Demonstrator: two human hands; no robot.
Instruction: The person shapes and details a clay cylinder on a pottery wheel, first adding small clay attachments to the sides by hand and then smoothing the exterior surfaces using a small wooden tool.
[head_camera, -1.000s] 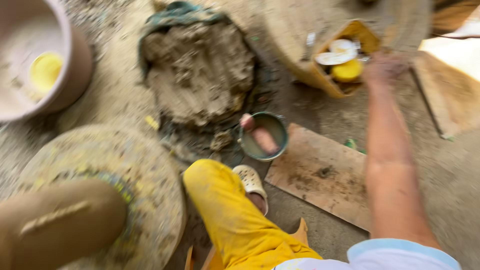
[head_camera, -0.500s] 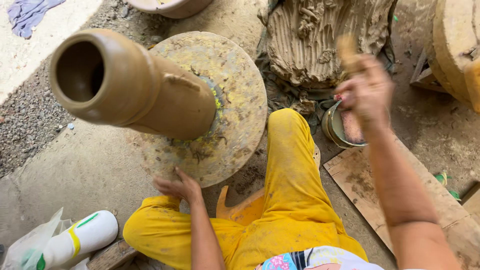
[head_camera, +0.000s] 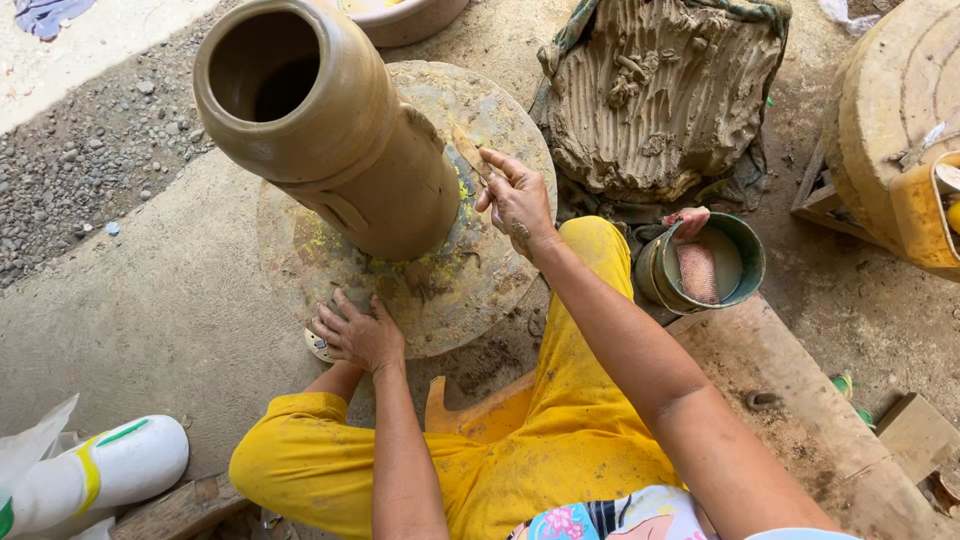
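Head view shows a tall clay pot (head_camera: 330, 130) upper left of centre on a round wheel (head_camera: 420, 290), clay heap (head_camera: 665, 95) upper right. Right hand (head_camera: 515, 195) pinches a thin wooden tool (head_camera: 468, 152) against the pot; pressing hard could dent its soft wall. Left hand (head_camera: 358, 335) lies flat and open on the wheel's lower edge, with open ground lower left and a small bucket (head_camera: 705, 265) close at right.
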